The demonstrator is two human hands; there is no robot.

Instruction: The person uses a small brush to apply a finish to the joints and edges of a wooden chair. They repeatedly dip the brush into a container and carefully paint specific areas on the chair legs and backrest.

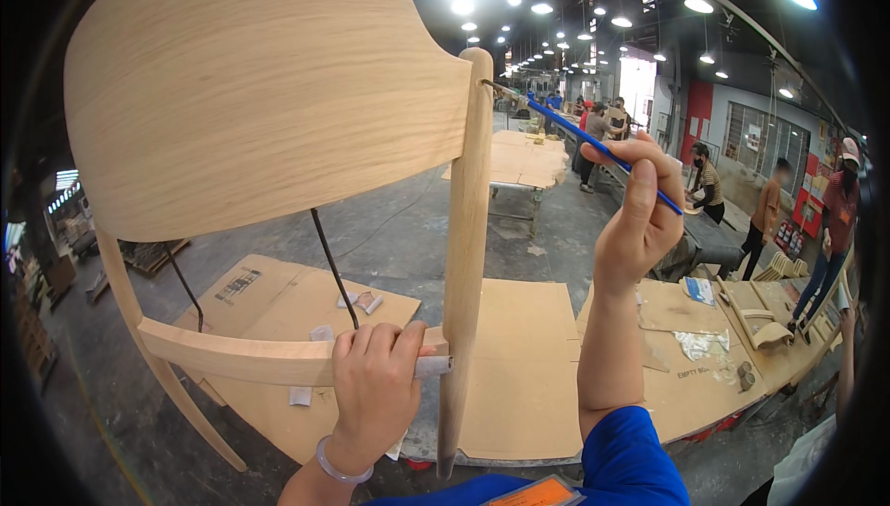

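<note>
A pale wooden chair frame (269, 98) with a broad curved backrest stands before me on the left. My left hand (378, 385) is wrapped round its lower cross rail (241, 356), near the round right post (469, 191). A small grey roll (433, 366), which looks like sandpaper, lies at the thumb side of that hand against the post. My right hand (643, 200) is raised, pinching a thin blue-handled brush (579, 131). The brush's narrow tip meets the post near its top, beside the backrest. Two dark metal rods (334, 265) show below the backrest.
Cardboard sheets (519, 367) cover the worktable under the chair, with scraps of sandpaper (362, 302) on them. Curved wooden parts (769, 332) lie at the right. Another table (524, 158) stands farther back. Several people work along the right side, one (839, 209) fairly near.
</note>
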